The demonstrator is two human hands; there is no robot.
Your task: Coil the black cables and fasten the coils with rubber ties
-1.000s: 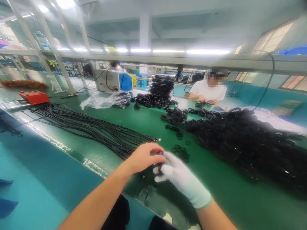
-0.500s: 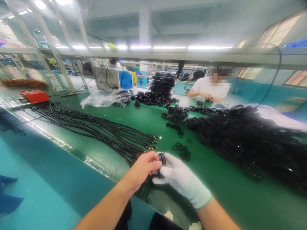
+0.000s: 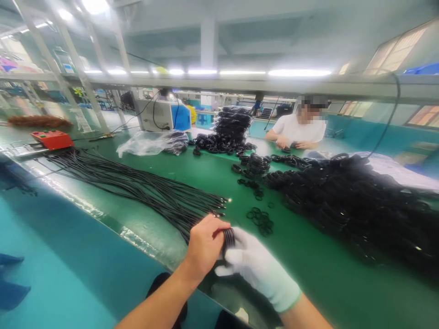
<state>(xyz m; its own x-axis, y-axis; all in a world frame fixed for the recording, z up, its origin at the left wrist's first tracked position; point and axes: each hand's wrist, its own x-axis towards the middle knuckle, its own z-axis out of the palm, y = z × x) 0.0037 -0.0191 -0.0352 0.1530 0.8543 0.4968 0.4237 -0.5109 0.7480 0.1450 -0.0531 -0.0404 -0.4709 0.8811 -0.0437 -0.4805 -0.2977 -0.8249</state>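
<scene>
A small coil of black cable [image 3: 228,241] is held between my two hands, above the table's near edge. My bare left hand [image 3: 205,242] grips its left side, fingers curled over the top. My right hand [image 3: 255,265], in a white glove, closes round the other side with the thumb in front. Part of the coil is hidden by the fingers. To the left, long straight black cables [image 3: 137,180] lie in a loose bundle, their metal tips near my left hand. Thin black rings [image 3: 261,218] lie on the green table beyond my right hand.
A large heap of black coils [image 3: 343,201] covers the right side. Stacked coils [image 3: 233,123] and a clear plastic bag [image 3: 142,145] lie farther back. A red control box [image 3: 53,140] and a white-and-blue machine [image 3: 163,114] stand left. Opposite sits a person [image 3: 302,130] handling something black.
My left hand has turned, its knuckles now higher and its fingers over the coil's top. Both hands have shifted slightly down and left with the coil. The person's hands opposite have moved apart.
</scene>
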